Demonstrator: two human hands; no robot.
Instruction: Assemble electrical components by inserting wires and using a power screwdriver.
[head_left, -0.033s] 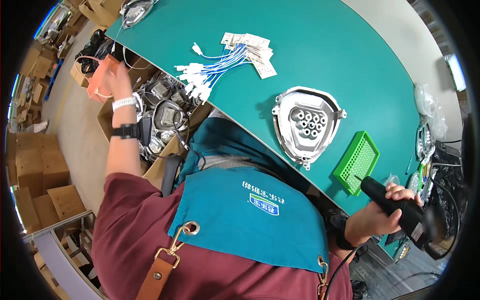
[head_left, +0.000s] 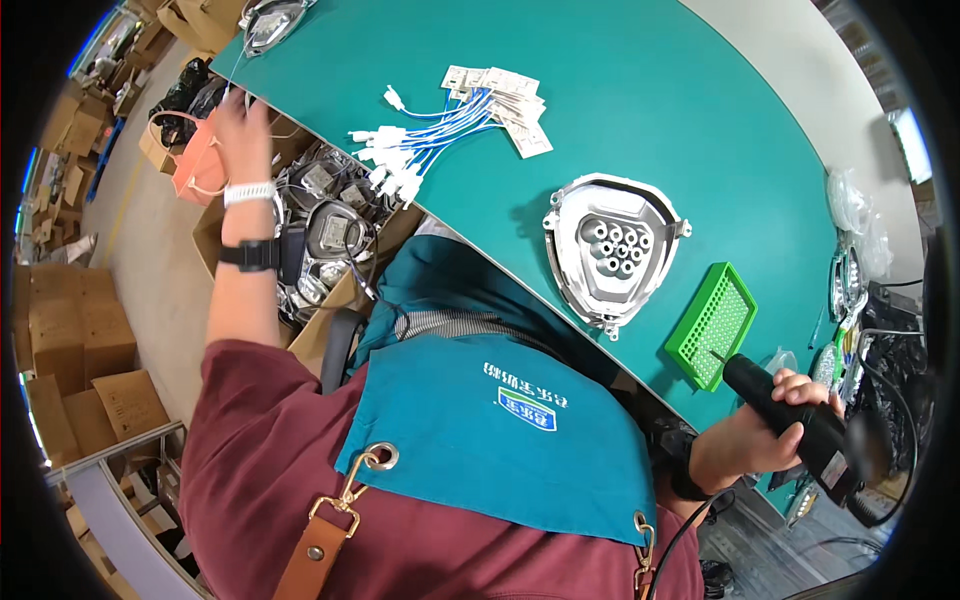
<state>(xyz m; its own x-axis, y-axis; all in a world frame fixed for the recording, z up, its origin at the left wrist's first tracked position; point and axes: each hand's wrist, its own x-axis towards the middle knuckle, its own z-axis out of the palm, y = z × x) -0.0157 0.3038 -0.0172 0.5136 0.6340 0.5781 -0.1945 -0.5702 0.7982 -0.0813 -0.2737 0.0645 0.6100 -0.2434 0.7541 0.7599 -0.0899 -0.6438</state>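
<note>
My right hand (head_left: 752,440) is wrapped round a black electric screwdriver (head_left: 762,392). Its thin bit reaches over the green tray (head_left: 684,345), which has a grid of small holes. My left hand (head_left: 242,140) is stretched out past the table's left edge, beside an orange bag (head_left: 200,160). A thin pale cable hanging from a lamp part (head_left: 268,28) meets its fingers; whether they close on it is unclear. Between the hands, a silver three-lobed lamp housing (head_left: 655,275) lies open side up, with several round sockets in its middle.
On the green table (head_left: 400,45), several white boards (head_left: 527,137) with blue-and-white leads (head_left: 440,130) lie in a heap. Under the left edge a carton (head_left: 210,240) holds several lamp parts. Clear plastic bags and black cables crowd the right edge. Cartons (head_left: 95,310) stand at left.
My left hand has shifted up from beside the orange bag's opening toward the table corner and the pale cable. My right hand and the screwdriver stay almost still.
</note>
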